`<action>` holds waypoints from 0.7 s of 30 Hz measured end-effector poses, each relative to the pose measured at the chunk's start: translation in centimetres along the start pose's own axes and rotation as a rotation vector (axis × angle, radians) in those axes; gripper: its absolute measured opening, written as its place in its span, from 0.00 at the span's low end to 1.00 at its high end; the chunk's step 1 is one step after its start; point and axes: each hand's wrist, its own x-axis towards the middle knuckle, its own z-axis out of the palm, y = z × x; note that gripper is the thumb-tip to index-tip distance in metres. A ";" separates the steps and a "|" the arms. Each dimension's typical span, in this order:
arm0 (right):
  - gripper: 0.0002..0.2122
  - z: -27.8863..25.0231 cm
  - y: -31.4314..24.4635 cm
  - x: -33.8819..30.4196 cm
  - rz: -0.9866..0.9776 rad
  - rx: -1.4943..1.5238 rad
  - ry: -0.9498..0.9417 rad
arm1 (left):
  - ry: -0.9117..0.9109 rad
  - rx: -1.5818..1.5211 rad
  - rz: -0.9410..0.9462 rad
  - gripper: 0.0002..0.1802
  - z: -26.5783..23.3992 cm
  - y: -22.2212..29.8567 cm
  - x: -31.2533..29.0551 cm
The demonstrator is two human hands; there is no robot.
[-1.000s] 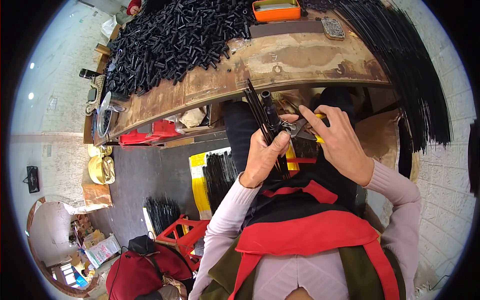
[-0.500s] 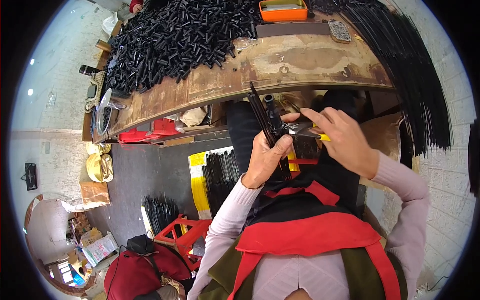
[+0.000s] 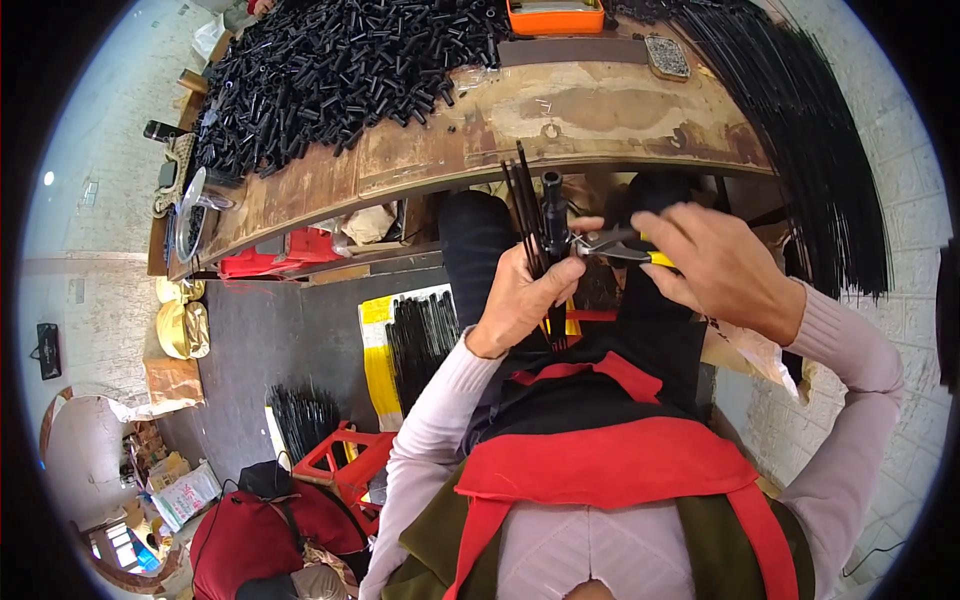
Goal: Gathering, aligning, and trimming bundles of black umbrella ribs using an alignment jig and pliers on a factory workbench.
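Note:
My left hand point(image 3: 515, 305) is closed around several thin black rods point(image 3: 526, 205) and a black tubular fitting point(image 3: 553, 205), all standing roughly upright above my lap. A small silvery bit of wire point(image 3: 580, 246) shows at the fitting's side, by my left thumb. My right hand point(image 3: 735, 262) grips a pair of pliers point(image 3: 625, 250) with yellow handles; its fingers are partly smeared by motion. The pliers' dark jaws point left and reach the wire beside the fitting. Whether they are clamped on it is too small to tell.
Ahead is a worn wooden bench point(image 3: 590, 110) with a heap of short black tubes point(image 3: 340, 75), an orange tray point(image 3: 555, 18) and a small metal tin point(image 3: 667, 58). Long black rods point(image 3: 820, 150) hang off its right end. Another person point(image 3: 270, 535) is at lower left, near a red stool point(image 3: 345, 465).
My right hand and the pliers have moved slightly right, with the right elbow swung outward. The rods and fitting in my left hand stand more upright. The whole view has shifted a little.

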 end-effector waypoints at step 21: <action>0.23 -2.4 -1.5 -0.5 0.648 0.927 -0.605 | -0.153 0.030 -0.020 0.29 0.3 0.3 -0.7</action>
